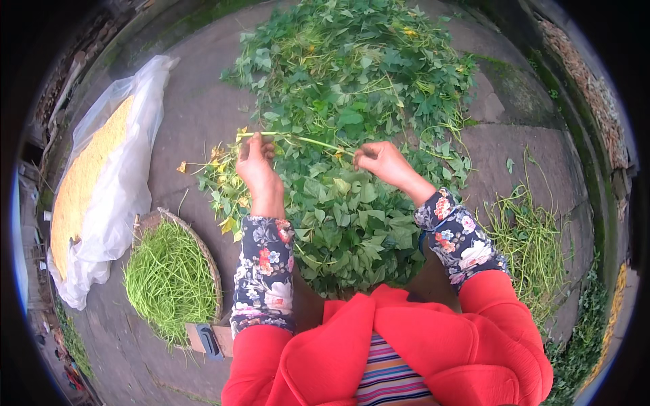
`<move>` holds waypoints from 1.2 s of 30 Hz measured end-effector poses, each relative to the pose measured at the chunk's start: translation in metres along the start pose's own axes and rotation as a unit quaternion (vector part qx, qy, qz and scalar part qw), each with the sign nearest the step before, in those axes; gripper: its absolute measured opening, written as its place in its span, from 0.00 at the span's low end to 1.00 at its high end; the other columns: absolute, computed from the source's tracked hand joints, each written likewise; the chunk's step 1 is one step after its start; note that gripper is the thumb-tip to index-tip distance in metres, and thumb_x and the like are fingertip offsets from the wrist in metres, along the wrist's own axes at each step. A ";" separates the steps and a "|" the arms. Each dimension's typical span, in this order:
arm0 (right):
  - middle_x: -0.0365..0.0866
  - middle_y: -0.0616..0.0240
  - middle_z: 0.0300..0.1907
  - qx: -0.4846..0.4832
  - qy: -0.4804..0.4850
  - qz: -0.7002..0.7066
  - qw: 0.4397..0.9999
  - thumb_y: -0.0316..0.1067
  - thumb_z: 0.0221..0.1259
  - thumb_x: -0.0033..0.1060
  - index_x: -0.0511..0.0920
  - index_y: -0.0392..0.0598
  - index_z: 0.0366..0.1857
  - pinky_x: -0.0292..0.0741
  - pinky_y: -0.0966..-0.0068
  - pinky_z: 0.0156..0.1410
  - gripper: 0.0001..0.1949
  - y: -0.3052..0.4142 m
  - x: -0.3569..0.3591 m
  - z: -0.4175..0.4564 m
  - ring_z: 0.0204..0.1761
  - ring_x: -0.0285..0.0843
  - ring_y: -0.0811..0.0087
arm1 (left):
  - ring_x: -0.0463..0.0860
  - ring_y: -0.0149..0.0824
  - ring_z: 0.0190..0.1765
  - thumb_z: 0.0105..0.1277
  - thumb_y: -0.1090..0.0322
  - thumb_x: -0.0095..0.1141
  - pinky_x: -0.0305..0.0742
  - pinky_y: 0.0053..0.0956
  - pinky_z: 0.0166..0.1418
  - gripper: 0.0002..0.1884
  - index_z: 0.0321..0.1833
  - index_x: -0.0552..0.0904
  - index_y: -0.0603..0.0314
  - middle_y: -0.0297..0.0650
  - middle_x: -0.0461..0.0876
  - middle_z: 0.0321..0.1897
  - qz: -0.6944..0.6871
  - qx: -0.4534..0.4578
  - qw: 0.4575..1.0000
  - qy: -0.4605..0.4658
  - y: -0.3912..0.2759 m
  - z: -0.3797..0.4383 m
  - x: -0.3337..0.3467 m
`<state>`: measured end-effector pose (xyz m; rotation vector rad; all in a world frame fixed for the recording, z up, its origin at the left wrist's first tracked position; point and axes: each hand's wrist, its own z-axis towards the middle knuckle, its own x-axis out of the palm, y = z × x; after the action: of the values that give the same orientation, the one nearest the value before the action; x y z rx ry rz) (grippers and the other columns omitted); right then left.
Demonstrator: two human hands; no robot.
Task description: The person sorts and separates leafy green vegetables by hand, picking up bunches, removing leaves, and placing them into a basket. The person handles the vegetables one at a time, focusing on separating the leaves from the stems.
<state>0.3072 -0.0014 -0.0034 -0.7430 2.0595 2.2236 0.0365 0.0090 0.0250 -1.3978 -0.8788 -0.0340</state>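
A long green leafy-plant stem (317, 142) stretches between my two hands, above a large heap of leafy green vines (355, 203). My left hand (258, 165) pinches its left end between thumb and fingers, where a small yellow bit shows at the tip. At the other end, the fingers of my right hand (381, 161) close on the stem. Yellowed leaves (223, 165) lie among the vines to the left of my left hand. Both forearms wear dark floral sleeve covers.
A woven basket (216, 271) of trimmed green stems (170, 279) stands at the left, near a wooden piece (222, 339). Beyond it, translucent plastic sheeting (137, 172) partly covers yellow grain (91, 188). Loose thin stems (530, 243) lie on the concrete at the right.
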 end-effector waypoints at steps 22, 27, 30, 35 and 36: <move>0.85 0.62 0.55 -0.100 -0.013 0.048 0.994 0.34 0.72 0.61 0.87 0.42 0.46 0.79 0.76 0.57 0.10 0.029 0.009 -0.010 0.51 0.85 0.72 | 0.80 0.23 0.30 0.72 0.68 0.62 0.70 0.19 0.35 0.06 0.42 0.83 0.63 0.36 0.88 0.32 0.222 0.006 0.954 0.201 0.018 -0.025 0.013; 0.83 0.64 0.61 0.040 0.028 0.173 0.984 0.28 0.73 0.53 0.83 0.41 0.56 0.78 0.74 0.61 0.14 0.024 0.005 -0.009 0.55 0.83 0.73 | 0.79 0.22 0.30 0.72 0.68 0.63 0.72 0.19 0.37 0.06 0.41 0.83 0.65 0.36 0.89 0.32 0.236 0.010 0.955 0.181 0.022 -0.031 0.017; 0.81 0.58 0.62 0.036 0.015 0.293 0.955 0.23 0.71 0.44 0.73 0.37 0.67 0.80 0.69 0.63 0.21 0.022 0.007 -0.011 0.57 0.83 0.68 | 0.79 0.22 0.30 0.72 0.68 0.62 0.72 0.19 0.37 0.07 0.41 0.83 0.66 0.37 0.89 0.32 0.238 0.015 0.954 0.179 0.021 -0.032 0.018; 0.77 0.55 0.65 0.071 0.053 0.355 0.930 0.22 0.69 0.43 0.70 0.33 0.68 0.79 0.67 0.66 0.23 0.021 0.005 -0.010 0.62 0.81 0.64 | 0.81 0.23 0.31 0.72 0.68 0.62 0.72 0.19 0.37 0.07 0.40 0.82 0.66 0.36 0.88 0.31 0.262 0.024 0.948 0.176 0.021 -0.030 0.015; 0.77 0.56 0.65 0.079 0.064 0.378 0.920 0.23 0.70 0.46 0.71 0.33 0.67 0.79 0.67 0.66 0.21 0.022 0.005 -0.009 0.62 0.80 0.64 | 0.81 0.23 0.31 0.72 0.68 0.62 0.72 0.19 0.37 0.07 0.40 0.82 0.66 0.36 0.88 0.31 0.267 0.026 0.947 0.178 0.021 -0.030 0.016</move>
<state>0.2988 -0.0145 0.0149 -0.0542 2.9220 2.2953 0.0732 -0.0044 0.0186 -1.4809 -0.1857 0.1458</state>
